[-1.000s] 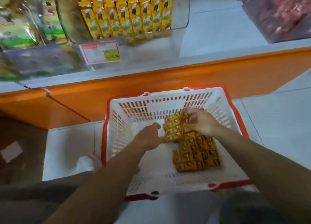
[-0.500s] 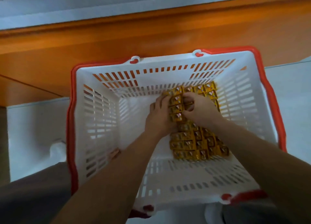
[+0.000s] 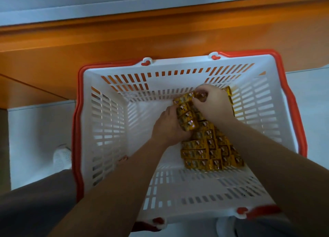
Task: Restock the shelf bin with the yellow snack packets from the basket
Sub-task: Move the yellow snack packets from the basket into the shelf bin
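Note:
A white basket with red handles stands on the floor below me. Several yellow snack packets lie in rows on its bottom, toward the right. My left hand grips the left side of a short stack of packets at the far end of the rows. My right hand curls over the top of that stack and pinches the uppermost packet. The shelf bin is out of view.
The orange base of the shelf unit runs across the top, right behind the basket. A white shoe and a dark trouser leg sit left of the basket on pale floor tiles.
The camera has tilted down from the shelf to the basket. Both hands have closed around a stack of packets at the far end and lifted it slightly.

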